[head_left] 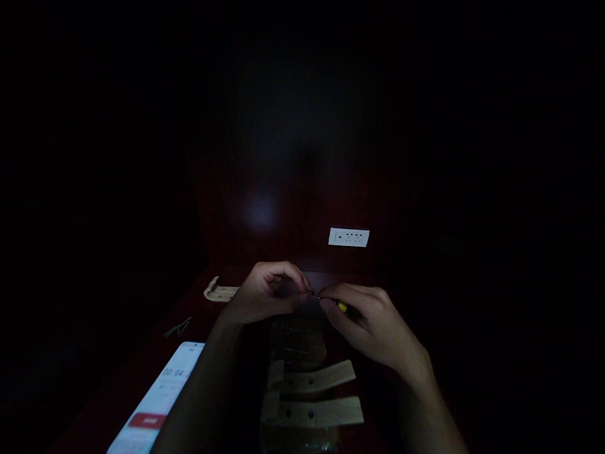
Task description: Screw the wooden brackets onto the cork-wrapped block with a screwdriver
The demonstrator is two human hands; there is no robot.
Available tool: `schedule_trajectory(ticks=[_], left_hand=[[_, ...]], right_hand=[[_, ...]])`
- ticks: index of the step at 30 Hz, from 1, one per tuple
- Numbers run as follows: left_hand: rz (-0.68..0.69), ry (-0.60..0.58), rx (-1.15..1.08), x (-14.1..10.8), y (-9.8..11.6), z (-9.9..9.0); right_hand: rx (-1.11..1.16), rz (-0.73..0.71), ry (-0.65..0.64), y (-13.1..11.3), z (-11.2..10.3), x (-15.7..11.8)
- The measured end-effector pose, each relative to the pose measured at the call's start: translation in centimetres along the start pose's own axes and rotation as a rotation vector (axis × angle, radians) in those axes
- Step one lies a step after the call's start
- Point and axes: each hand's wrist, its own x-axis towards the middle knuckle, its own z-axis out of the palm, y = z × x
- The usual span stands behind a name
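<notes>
My left hand is closed, its thumb and forefinger pinching a small dark metal piece, too small to make out. From the other side my right hand grips a screwdriver with a yellow and black handle, mostly hidden in the palm. Its thin metal tip meets the piece at my left fingertips. Below my hands, two pale wooden pieces with dark round holes lie across a brown block that looks wrapped in clear film.
Behind my left hand lies a pale curved wooden piece, partly covered. Several thin metal pins or screws rest on the dark red table at left. A lit phone showing a timer sits by my left forearm. The back wall carries a white socket.
</notes>
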Motion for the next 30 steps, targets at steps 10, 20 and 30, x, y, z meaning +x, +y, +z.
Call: schedule_trajectory(ticks=[10, 20, 30], left_hand=[[-0.070, 0.007, 0.026, 0.0, 0.3, 0.4], [-0.035, 0.000, 0.119, 0.2, 0.3, 0.5], [-0.040, -0.006, 0.250, 0.4, 0.7, 0.6]], right_hand=[[0.014, 0.018, -0.007, 0.3, -0.1, 0.1], [-0.046, 0.028, -0.022, 0.7, -0.2, 0.0], [-0.074, 0.012, -0.014, 1.2, 0.1, 0.2]])
